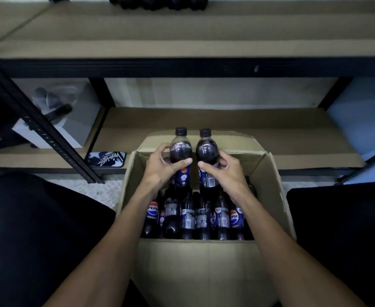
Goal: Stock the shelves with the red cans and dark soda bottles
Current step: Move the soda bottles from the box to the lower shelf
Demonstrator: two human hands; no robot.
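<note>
Left hand (160, 167) and right hand (224, 168) each grip a dark soda bottle (180, 151) above the box (204, 262) (many left; lower shelf (226, 120) bare, no cans seen).

A black metal shelving frame (182, 67) carries tan board shelves; the upper shelf (182, 32) bears a row of dark bottles (157, 3) at its far edge, cut off by the top of the view; the lower shelf (215, 120) has a phone case (106, 159) with a dark-and-white graffiti print lying flat at its front left corner; left of the black post, a pale grey box (71, 120) stands on the next bay's board; an open cardboard box (204, 262) stands just before the lower shelf, its far flap reaching over the shelf's front edge, its base hidden; pale patterned floor (98, 189) shows beside it.
</note>
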